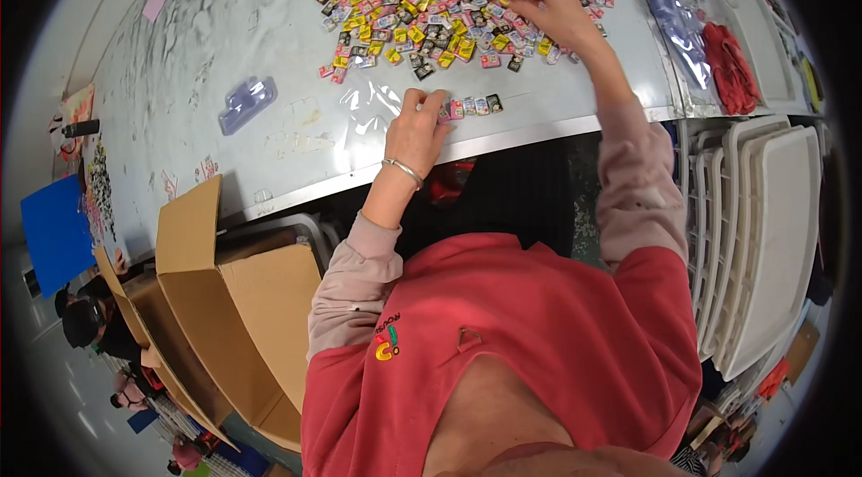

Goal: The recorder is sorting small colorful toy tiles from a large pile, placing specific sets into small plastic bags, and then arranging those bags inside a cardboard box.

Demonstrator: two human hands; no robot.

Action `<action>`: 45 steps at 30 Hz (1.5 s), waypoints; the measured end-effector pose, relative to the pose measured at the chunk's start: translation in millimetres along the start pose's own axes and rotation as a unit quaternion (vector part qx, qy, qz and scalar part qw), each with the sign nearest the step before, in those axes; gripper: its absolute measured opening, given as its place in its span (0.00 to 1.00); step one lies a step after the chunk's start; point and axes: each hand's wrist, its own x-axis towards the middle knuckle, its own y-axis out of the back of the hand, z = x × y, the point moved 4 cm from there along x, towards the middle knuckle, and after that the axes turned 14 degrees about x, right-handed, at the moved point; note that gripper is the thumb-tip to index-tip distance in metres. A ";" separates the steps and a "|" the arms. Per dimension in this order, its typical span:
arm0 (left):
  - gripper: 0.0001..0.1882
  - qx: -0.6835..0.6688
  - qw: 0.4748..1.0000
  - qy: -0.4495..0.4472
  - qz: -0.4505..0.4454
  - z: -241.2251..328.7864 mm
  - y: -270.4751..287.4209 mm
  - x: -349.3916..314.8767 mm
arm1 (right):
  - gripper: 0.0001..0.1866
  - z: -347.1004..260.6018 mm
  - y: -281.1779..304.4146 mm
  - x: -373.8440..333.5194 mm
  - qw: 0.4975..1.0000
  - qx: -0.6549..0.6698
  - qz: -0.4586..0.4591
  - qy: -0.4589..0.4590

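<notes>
Pkt row (470,107) runs L-R, just right of L hand (417,129) (nearer); R hand (555,15) over pile (440,1); both grips: can't tell.

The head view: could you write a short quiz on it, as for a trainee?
1. True or false: the bare right hand is over the heap of small, multicoloured rectangular pieces.
2. Which is beside the bare left hand: A) red cloth, B) a short row of pieces, C) blue board?
3. Fill in: the open brown cardboard box is on the person's ____ side.
Key: 1. True. 2. B. 3. Left.
</notes>
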 end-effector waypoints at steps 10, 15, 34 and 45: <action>0.20 -0.012 1.000 0.003 0.008 11.0 3.2 12.1 | 0.09 26.6 -31.9 -61.2 0.997 0.029 0.071 -0.011; 0.17 0.046 0.990 0.044 0.127 -30.0 28.1 -16.1 | 0.10 8.3 -58.0 -39.3 0.965 -0.251 0.071 0.001; 0.19 -0.002 1.000 -0.023 0.021 4.1 -18.7 8.0 | 0.11 -8.6 -60.6 -109.0 0.998 0.013 -0.062 0.014; 0.20 0.120 0.984 0.087 0.104 -45.3 35.6 -35.0 | 0.08 -1.4 -10.7 -40.0 0.987 -0.063 0.080 0.127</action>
